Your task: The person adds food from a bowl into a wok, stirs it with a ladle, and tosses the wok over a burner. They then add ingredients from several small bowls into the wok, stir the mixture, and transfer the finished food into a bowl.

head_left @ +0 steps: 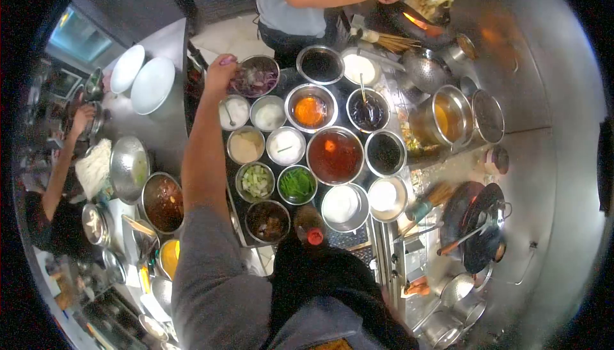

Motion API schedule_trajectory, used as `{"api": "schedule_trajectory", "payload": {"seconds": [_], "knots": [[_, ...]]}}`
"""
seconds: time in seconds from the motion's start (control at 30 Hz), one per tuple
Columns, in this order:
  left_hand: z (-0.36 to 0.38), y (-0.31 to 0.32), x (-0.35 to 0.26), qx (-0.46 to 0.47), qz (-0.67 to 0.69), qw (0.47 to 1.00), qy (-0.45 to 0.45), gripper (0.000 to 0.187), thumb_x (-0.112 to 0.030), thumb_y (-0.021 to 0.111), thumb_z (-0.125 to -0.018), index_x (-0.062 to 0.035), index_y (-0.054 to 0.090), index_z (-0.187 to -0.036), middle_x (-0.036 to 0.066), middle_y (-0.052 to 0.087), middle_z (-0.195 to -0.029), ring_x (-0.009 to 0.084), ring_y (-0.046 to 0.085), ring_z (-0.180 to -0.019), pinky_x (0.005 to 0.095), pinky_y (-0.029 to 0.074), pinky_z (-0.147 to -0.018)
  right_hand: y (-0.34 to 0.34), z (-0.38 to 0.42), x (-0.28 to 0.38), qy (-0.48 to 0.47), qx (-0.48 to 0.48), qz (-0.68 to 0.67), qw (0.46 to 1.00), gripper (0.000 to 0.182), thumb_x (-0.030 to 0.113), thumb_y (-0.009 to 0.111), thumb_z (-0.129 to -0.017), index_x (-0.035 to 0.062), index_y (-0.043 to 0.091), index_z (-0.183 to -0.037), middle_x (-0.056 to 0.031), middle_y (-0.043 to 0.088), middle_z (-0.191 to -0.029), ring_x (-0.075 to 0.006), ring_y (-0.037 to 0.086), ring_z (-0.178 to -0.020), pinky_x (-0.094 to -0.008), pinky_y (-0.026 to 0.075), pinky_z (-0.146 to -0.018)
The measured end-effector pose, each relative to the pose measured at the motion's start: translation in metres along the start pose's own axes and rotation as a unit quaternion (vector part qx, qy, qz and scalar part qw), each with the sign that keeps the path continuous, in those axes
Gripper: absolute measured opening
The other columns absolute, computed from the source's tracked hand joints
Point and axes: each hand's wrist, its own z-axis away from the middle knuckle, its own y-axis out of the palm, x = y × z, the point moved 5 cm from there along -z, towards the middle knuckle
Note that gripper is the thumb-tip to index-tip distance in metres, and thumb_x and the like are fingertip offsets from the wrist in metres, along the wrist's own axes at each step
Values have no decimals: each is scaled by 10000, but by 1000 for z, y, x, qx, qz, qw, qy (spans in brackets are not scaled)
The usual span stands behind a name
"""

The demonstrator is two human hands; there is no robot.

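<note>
My left arm reaches across the left side of the steel bowls. At its end my left hand (220, 75) is beside the rim of a bowl (279, 76) of sliced red onion (256, 80), its fingers closed on some purple onion pieces (226, 60). Just below the hand stand a bowl of white powder (234, 112) with a spoon in it and another bowl of white seasoning (269, 113). I cannot make out my right hand in this view.
Bowls of red oil (335, 156), dark sauce (385, 153), chopped greens (297, 185) and diced vegetable (256, 182) crowd the stand. A co-worker (294, 11) tosses food in a flaming wok (409, 20). Woks (483, 228) stand at right, white plates (153, 85) at left.
</note>
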Motion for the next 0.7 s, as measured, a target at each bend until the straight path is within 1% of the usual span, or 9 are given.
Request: {"api": "schedule_trajectory", "payload": {"seconds": [0.13, 0.2, 0.23, 0.27, 0.37, 0.47, 0.53, 0.67, 0.7], "knots": [[84, -52, -37, -13, 42, 999, 14, 262, -115, 624, -842, -74, 601, -1100, -3, 575, -718, 77, 487, -507, 238, 354, -399, 3, -24, -30, -98, -20, 11, 995, 383, 355, 598, -883, 56, 636, -1119, -228, 660, -923, -364, 645, -844, -452, 507, -684], [171, -62, -79, -40, -78, 995, -53, 278, -146, 634, -869, -65, 589, -1131, 9, 617, -806, 61, 514, -558, 217, 356, -404, 3, -45, -48, 32, -14, -13, 999, 424, 327, 462, -959, 1, 614, -1183, -164, 693, -956, -274, 636, -948, -409, 475, -845], [215, -58, -86, -81, -16, 997, -12, 255, -150, 625, -891, -68, 593, -1130, 19, 642, -867, 56, 536, -602, 190, 398, -450, -18, -27, -5, -121, -8, -6, 993, 409, 315, 485, -937, 28, 609, -1200, -196, 698, -947, -336, 658, -900, -422, 492, -810], [252, -58, -77, 3, 48, 998, -33, 242, -141, 618, -902, -74, 591, -1132, 19, 650, -913, 73, 580, -674, 185, 461, -529, -68, 26, 91, -123, -10, 19, 992, 356, 244, 518, -910, 46, 618, -1188, -233, 678, -983, -394, 642, -955, -446, 495, -830], [385, -8, -81, 48, 30, 996, -68, 167, -145, 648, -892, -93, 555, -1021, 38, 635, -829, 100, 562, -557, 220, 471, -472, -85, 28, 75, -161, -23, 55, 985, 356, 144, 567, -861, 61, 585, -1207, -242, 621, -1105, -403, 606, -1029, -480, 493, -871], [515, 108, -107, 120, 105, 981, -114, 116, -51, 625, -878, -103, 534, -928, 57, 613, -822, 120, 577, -594, 220, 450, -440, -94, 34, 43, -231, -59, 111, 965, 237, 127, 592, -826, 26, 586, -1040, -229, 624, -1021, -410, 597, -980, -489, 493, -847], [579, 179, -111, 236, 60, 953, -180, 133, 4, 637, -845, -69, 566, -931, 111, 639, -970, 173, 637, -728, 306, 568, -640, -91, 41, 1, -274, -110, 76, 952, 218, 121, 594, -816, 22, 580, -1010, -228, 621, -997, -407, 599, -963, -493, 495, -833], [661, 373, -164, 389, 125, 905, -115, 289, -61, 694, -840, -36, 607, -1115, 76, 670, -962, 138, 658, -715, 213, 476, -493, -116, 96, -50, -332, -174, 17, 927, 184, 110, 598, -800, 23, 572, -960, -226, 612, -954, -405, 598, -936, -496, 497, -806], [670, 421, -181, 449, 20, 893, 2, 323, -73, 689, -846, -31, 615, -1158, 69, 672, -996, 115, 643, -753, 223, 497, -553, -121, 110, -58, -335, -174, 20, 926, 184, 110, 598, -800, 23, 572, -960, -226, 612, -954, -405, 598, -936, -496, 497, -806]]}}
